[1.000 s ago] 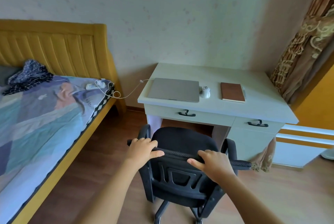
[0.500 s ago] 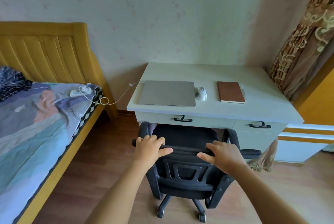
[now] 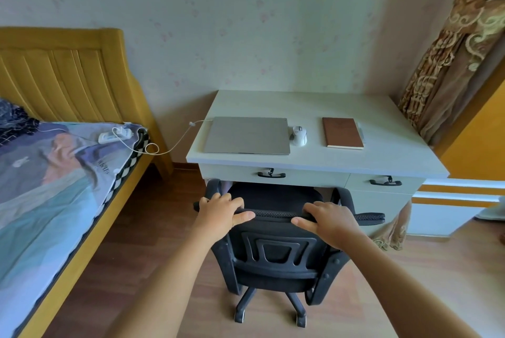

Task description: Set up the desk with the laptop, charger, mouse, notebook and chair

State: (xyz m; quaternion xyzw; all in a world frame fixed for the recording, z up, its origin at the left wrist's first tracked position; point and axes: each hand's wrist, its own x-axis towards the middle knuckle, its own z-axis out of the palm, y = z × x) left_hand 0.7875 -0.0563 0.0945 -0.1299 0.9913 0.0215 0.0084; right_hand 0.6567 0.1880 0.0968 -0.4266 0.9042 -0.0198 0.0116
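Reaching forward with both bare arms stretched out, the person holds the top edge of the black mesh-backed swivel chair [image 3: 276, 250]. The left hand [image 3: 222, 210] wraps its fingers over the far side of the backrest's top rail, thumb pointing right along the near side. The right hand [image 3: 328, 221] grips the same rail further right, fingers curled over it and thumb pointing left. The chair's seat sits partly under the pale wooden desk [image 3: 382, 157], beneath the left drawer, armrests just near of the drawer fronts.

On the desk lies a closed silver laptop [image 3: 247, 135] at the left, a white mouse [image 3: 298, 135] just beside its right edge, and a brown-covered notebook [image 3: 342, 133] further right. A white charger cable [image 3: 175, 143] runs from the laptop's far left corner across to a white power strip [image 3: 114, 135] on the patterned bedspread of the yellow-framed bed [image 3: 68, 78] at the left.
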